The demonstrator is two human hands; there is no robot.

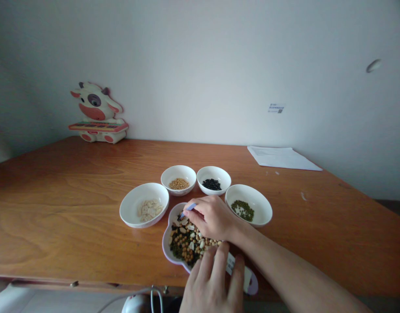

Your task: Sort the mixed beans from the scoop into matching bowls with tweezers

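Observation:
My right hand reaches over the dish, thumb and fingers closed on a slim light-purple tool whose exact kind is partly hidden. The tool's tip points down into the far left of a purple-rimmed, lobed dish. Mixed peanuts, yellow soybeans, black beans and green beans fill this dish. From below, my left hand grips the dish's near side, its fingers over the edge and its thumb beside the labelled handle.
Around the dish stand white bowls: pale flat seeds in the left bowl, soybeans in another, black beans in a third, green beans in the right bowl. A cow toy keyboard and papers sit farther back.

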